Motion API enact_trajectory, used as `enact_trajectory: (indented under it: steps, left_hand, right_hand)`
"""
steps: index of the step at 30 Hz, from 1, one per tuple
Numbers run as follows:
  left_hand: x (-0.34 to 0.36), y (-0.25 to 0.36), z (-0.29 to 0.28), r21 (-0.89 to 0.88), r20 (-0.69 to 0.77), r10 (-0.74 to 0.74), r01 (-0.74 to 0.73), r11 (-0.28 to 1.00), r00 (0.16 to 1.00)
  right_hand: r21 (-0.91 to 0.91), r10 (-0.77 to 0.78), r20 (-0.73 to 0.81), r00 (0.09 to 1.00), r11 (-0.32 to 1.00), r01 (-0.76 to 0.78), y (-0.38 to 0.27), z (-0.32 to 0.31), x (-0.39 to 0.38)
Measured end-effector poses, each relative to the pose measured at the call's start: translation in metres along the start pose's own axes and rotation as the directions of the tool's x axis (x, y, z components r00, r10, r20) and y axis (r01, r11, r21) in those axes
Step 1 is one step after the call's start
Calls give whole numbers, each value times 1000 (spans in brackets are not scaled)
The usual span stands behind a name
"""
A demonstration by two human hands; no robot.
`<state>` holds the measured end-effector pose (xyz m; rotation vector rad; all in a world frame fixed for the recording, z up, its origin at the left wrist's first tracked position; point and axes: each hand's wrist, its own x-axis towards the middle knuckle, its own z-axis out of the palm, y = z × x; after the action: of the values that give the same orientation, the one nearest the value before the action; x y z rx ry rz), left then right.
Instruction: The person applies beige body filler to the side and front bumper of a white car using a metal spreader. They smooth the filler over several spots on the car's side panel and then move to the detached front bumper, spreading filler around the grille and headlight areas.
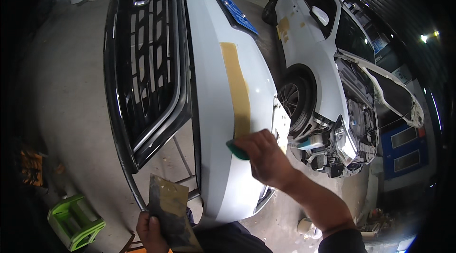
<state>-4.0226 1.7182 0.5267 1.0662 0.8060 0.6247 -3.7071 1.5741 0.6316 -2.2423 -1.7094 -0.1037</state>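
A white car bumper (pixel 213 110) stretches lengthwise before me, with a long strip of tan body filler (pixel 235 82) along its face. My right hand (pixel 265 157) grips a green filler spreader (pixel 237 150), whose edge meets the bumper at the strip's near end. Lower left, my left hand (pixel 151 235) is closed around the edge of a flat mixing board (pixel 172 227). Tan filler (pixel 172 197) covers the upper part of that board; the rest looks grey and smeared.
The black grille (pixel 147 63) joins the bumper's left side, and metal stand bars (pixel 183 155) show beneath. A blue plate (pixel 230 4) sits on the bumper's far part. Right stands a white car (pixel 308 30) with its front stripped. A green stool (pixel 76 222) is lower left.
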Motion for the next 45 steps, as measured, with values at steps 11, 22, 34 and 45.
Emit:
enact_trajectory:
  steps: [11, 22, 34, 45]
  left_hand:
    - [1, 0, 14, 37, 110, 54, -58, 998, 992]
    - [-10, 46, 59, 171, 290, 285, -343, 924, 914]
    - [-32, 58, 73, 368, 327, 350, -459, 809, 878]
    - [-21, 42, 76, 130, 162, 365, -387, 913, 917]
  right_hand:
    - [194, 152, 48, 987, 968, -159, -26, 17, -37]
    - [362, 32, -342, 939, 927, 100, -90, -47, -66]
    - [-42, -167, -325, 931, 986, 162, -110, -48, -50]
    - [861, 64, -141, 988, 501, 90, -42, -52, -24]
